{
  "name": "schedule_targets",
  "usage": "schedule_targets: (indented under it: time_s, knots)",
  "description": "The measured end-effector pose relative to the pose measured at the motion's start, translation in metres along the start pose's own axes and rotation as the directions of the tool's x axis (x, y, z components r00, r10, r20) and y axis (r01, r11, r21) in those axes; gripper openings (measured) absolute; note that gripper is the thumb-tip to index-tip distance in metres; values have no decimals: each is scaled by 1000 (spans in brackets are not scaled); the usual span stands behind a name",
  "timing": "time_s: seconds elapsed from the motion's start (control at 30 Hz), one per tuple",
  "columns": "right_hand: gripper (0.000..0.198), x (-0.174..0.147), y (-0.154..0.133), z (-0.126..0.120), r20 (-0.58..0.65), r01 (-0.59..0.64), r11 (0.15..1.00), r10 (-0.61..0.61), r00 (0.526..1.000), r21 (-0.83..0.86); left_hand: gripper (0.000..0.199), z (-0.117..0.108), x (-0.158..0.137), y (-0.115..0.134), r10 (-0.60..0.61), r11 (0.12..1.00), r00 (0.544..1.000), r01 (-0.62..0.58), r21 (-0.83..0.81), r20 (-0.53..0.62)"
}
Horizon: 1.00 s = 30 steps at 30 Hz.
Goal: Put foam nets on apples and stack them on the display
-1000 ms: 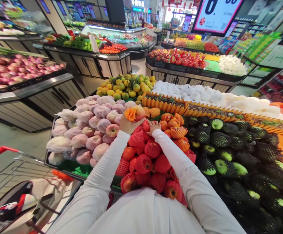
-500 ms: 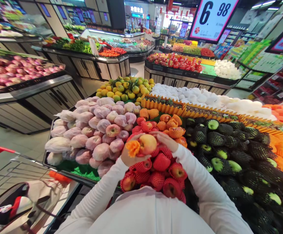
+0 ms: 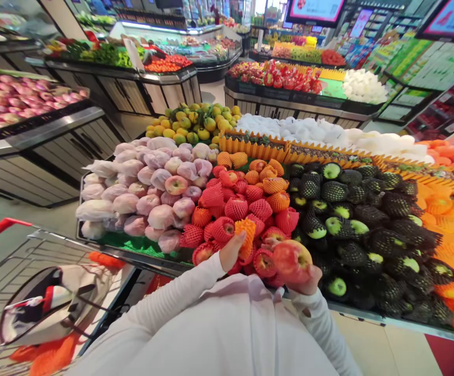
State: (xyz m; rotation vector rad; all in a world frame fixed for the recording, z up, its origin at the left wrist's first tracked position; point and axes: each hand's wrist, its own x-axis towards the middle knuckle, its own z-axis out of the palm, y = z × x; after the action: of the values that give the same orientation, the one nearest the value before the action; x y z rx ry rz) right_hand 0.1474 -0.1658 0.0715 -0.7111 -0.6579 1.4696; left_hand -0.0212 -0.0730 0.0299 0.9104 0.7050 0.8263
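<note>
My left hand (image 3: 230, 254) grips an empty-looking orange foam fruit net (image 3: 246, 235), thumb pressed against it. A bare red and yellow apple (image 3: 293, 259) rests in my right hand (image 3: 310, 282), its fingers wrapped around the lower right side. Both hands are low over a heap of apples in red foam nets (image 3: 236, 208), close to my body. Behind that heap lie fruits in orange nets (image 3: 276, 184).
Film-wrapped pinkish fruit (image 3: 144, 180) is piled on the left, and green fruit in black nets (image 3: 352, 219) on the right. A shopping cart (image 3: 23, 261) holding a beige bag (image 3: 64, 300) stands at left. Yellow-green citrus (image 3: 190, 125) lies farther back.
The apple has moved down and right, from between both hands into my right hand alone. My left hand has moved down and right with the orange net, now apart from the apple.
</note>
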Motion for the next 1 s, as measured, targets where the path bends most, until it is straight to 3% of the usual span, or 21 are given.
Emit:
schedule_targets:
  time_s: [0.1,0.17,0.27,0.33,0.47,0.63,0.7,0.77,0.83,0.9,1.0]
  knots:
    - [74,-17,6,-3,56,-55,998,55,997,-3,78,23,-12,-14,5,999,995,-1,-44,95]
    - [76,-25,15,-11,76,-96,995,98,992,-23,71,37,-21,-14,27,1000,987,-27,-6,161]
    - [79,-35,26,-30,59,-94,991,99,993,-91,53,48,-31,-5,77,960,985,-115,254,157]
    - [77,-39,27,-42,22,-78,991,81,996,-111,47,50,-34,-1,124,864,982,-177,472,142]
    - [71,-46,10,-61,-27,-120,982,118,993,-147,47,49,-33,1,205,681,963,-269,681,175]
    - [65,-52,-28,-72,26,-109,979,115,993,-175,42,57,-40,4,287,688,953,-276,671,97]
    - [61,-53,-39,-71,28,-104,976,111,993,-191,39,66,-46,4,384,663,915,-367,653,124]
    - [60,-54,-45,-70,38,-106,966,118,992,-235,54,75,-50,2,456,547,853,-494,676,254]
    - [63,-56,-47,-72,66,-105,955,128,990,-276,61,84,-49,-4,447,419,810,-565,710,380]
    - [65,-59,-47,-78,76,-108,953,135,988,-283,49,89,-44,-11,396,375,829,-539,754,396]
    - [62,-63,-49,-90,37,-143,967,154,987,-211,31,89,-37,-18,359,442,891,-425,790,278]
